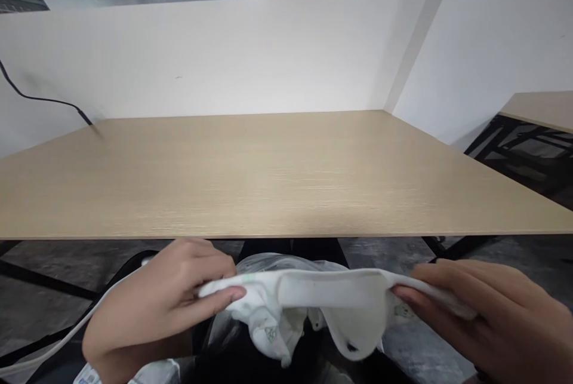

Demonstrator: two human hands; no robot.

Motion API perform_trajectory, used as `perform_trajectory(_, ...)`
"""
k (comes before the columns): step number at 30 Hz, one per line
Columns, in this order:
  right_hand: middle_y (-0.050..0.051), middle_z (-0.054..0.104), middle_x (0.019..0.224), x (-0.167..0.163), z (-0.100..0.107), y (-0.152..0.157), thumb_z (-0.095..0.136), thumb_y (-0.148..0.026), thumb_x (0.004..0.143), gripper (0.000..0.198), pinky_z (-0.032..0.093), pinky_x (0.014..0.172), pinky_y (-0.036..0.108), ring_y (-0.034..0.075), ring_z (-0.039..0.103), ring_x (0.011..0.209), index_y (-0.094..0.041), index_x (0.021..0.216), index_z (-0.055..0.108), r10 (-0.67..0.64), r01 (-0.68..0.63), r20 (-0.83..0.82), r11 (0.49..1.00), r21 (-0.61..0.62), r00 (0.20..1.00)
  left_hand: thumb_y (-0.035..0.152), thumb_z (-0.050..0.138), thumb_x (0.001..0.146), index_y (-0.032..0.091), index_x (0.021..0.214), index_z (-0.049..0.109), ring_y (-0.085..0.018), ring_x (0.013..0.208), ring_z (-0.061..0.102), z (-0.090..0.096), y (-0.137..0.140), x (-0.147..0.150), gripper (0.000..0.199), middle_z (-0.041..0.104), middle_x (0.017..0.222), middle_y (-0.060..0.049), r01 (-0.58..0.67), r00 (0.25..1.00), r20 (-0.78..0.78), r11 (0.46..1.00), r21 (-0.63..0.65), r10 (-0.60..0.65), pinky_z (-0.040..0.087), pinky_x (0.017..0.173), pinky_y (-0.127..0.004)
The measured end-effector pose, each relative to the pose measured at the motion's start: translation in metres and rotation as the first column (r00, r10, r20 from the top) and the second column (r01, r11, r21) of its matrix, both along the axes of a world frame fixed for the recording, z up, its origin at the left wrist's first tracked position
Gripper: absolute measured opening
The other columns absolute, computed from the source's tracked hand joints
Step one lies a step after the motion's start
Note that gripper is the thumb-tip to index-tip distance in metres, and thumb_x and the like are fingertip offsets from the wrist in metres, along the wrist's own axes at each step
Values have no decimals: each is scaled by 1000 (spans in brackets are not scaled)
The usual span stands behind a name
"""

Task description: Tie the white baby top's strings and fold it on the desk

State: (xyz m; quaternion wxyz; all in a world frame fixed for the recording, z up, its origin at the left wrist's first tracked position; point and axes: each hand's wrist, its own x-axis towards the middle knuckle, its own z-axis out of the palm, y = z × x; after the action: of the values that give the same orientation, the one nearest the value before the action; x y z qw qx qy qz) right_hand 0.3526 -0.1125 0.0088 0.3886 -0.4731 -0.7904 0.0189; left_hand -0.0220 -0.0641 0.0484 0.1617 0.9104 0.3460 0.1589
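A white cloth garment [331, 289] with small green prints is stretched between my two hands, below the table's front edge. My left hand [174, 288] pinches its left end between thumb and fingers. At the other end, my right hand [487, 306] grips the fabric the same way. The garment's upper edge runs nearly straight between the hands. A bunched part hangs near the left hand, and a rounded flap [353, 333] with a small dark spot hangs right of the middle. Clear plastic [286, 261] lies behind the garment, over my lap.
A light wooden table [286, 175] spans the view ahead, against a white wall partition [233, 55]. A black cable [49, 99] comes down at the left. A white cord [67, 339] runs beside my left forearm. Another table [541, 106] with a black frame stands at right.
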Motion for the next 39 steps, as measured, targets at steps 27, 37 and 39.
perform_trajectory(27, 9, 20, 167, 28, -36, 239, 26, -64, 98, 78, 24, 123, 50, 33, 17, 153, -18, 161, 27, 74, 284, 512, 760, -585, 856, 65, 25, 97, 19, 161, 20, -27, 155, 15, -66, 193, -26, 78, 12, 168, -9, -412, 833, -462, 898, -154, 303, 21, 123, -42)
perform_trajectory(37, 10, 24, 166, 52, -34, 270, 25, -51, 102, 65, 24, 119, 60, 35, 18, 153, -23, 160, 29, 38, 326, 546, 767, -552, 837, 35, 27, 98, 16, 150, 45, -40, 132, 52, -41, 198, -65, 59, 51, 148, -21, -712, 522, -540, 685, 151, 661, 40, 107, -56)
perform_trajectory(39, 13, 31, 163, 40, -23, 265, 33, -44, 101, 61, 28, 118, 56, 35, 25, 151, -18, 156, 37, 70, 286, 560, 804, -521, 826, 44, 21, 100, 15, 157, 31, -41, 143, 38, -41, 196, -53, 65, 37, 158, -22, -696, 558, -460, 692, 194, 691, 34, 111, -58)
